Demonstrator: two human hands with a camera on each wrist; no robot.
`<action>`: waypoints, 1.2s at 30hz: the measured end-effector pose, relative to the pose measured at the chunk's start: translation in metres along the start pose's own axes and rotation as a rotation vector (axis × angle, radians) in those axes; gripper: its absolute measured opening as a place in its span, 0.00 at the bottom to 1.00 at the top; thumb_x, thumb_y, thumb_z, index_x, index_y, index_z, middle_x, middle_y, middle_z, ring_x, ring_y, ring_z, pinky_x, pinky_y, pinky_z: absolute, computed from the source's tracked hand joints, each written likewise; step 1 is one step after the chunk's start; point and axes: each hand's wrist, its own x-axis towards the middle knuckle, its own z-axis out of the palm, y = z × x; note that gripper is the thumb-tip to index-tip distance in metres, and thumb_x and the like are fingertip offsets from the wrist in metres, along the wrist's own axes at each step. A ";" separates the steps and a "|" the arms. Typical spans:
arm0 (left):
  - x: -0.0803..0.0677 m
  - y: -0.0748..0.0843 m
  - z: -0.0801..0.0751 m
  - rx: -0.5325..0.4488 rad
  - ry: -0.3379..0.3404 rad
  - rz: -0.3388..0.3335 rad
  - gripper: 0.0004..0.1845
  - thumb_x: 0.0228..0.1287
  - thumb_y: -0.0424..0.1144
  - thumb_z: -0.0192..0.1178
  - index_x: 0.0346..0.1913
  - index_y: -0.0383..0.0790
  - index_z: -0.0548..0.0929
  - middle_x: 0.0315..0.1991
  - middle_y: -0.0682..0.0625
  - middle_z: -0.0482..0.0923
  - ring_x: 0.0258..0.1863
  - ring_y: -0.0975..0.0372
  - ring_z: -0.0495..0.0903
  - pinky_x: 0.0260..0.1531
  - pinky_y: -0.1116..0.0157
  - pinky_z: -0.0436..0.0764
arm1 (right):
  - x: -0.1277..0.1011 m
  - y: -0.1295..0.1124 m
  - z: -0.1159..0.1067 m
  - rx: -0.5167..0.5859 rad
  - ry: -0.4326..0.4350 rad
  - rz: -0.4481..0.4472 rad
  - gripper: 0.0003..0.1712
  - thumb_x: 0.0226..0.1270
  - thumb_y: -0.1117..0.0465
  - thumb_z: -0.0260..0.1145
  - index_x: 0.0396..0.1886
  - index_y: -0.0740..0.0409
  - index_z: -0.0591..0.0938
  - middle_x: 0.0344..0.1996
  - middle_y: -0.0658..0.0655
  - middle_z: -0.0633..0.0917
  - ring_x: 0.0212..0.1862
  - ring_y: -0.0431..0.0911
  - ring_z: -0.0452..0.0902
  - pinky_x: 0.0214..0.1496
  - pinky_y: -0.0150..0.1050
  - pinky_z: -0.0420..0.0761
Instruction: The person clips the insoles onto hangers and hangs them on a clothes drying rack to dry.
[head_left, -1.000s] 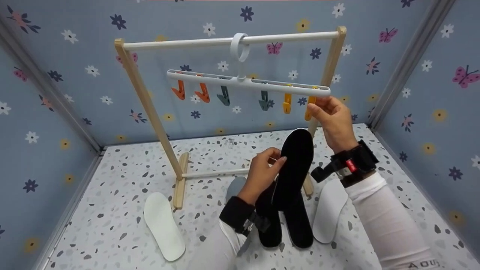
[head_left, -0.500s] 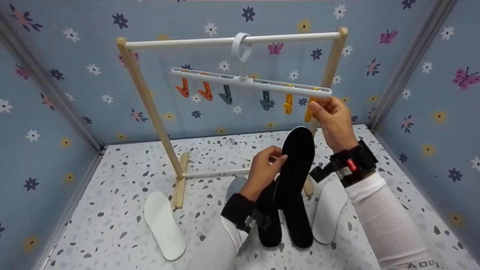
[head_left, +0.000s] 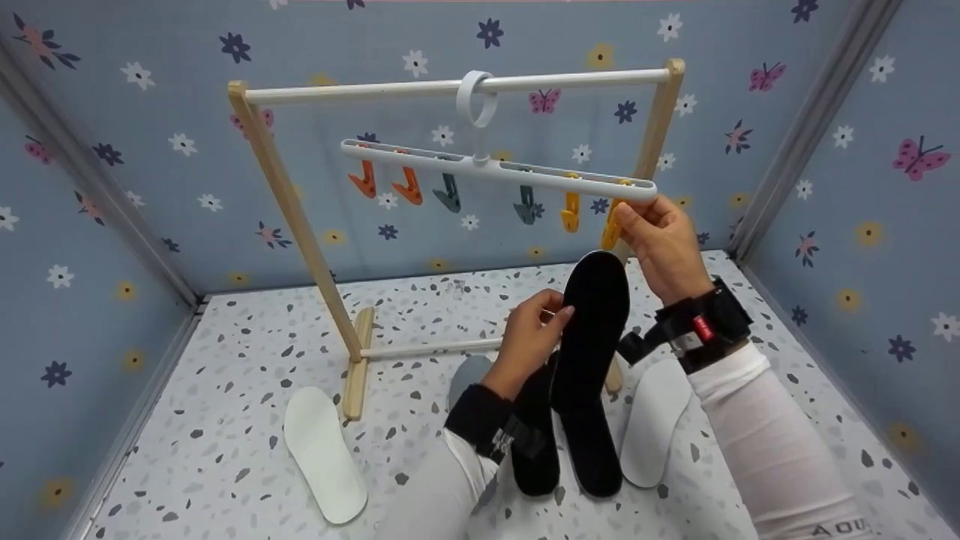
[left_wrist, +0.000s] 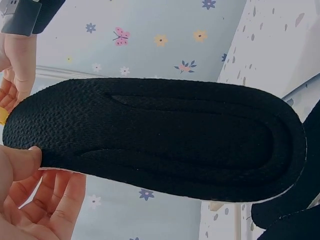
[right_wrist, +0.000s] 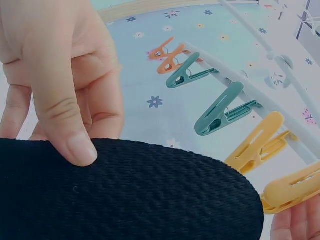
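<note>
My left hand pinches the edge of a black insole and holds it upright, its tip just under the hanger's right end. The wrist view fills with that insole, my left fingers at its edge. My right hand pinches the end yellow clip of a white clip hanger. This hanger hangs tilted from the wooden rack. In the right wrist view the yellow clip sits just above the insole's tip, where the left thumb presses.
On the speckled floor lie a white insole at the left, another white insole at the right, and a black insole between my arms. Orange, teal and yellow clips hang free. Patterned walls close in on three sides.
The black insole's tip has risen slightly nearer to the end yellow clip, and the hanger's right end has dipped a little. Both hands keep their holds.
</note>
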 end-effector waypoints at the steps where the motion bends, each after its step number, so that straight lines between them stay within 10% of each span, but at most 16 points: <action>1: 0.000 0.000 0.000 0.005 0.002 0.001 0.05 0.66 0.36 0.57 0.38 0.37 0.79 0.37 0.48 0.80 0.32 0.62 0.79 0.32 0.69 0.77 | 0.000 0.000 0.000 0.001 -0.001 0.003 0.16 0.61 0.64 0.66 0.49 0.62 0.75 0.37 0.54 0.77 0.43 0.44 0.71 0.48 0.34 0.74; 36: 0.013 0.006 -0.001 -0.078 -0.008 -0.045 0.05 0.67 0.36 0.56 0.39 0.36 0.78 0.38 0.47 0.78 0.32 0.63 0.77 0.30 0.70 0.80 | 0.002 0.009 -0.002 0.029 0.002 0.021 0.16 0.62 0.63 0.66 0.49 0.61 0.76 0.37 0.53 0.79 0.41 0.43 0.74 0.46 0.32 0.76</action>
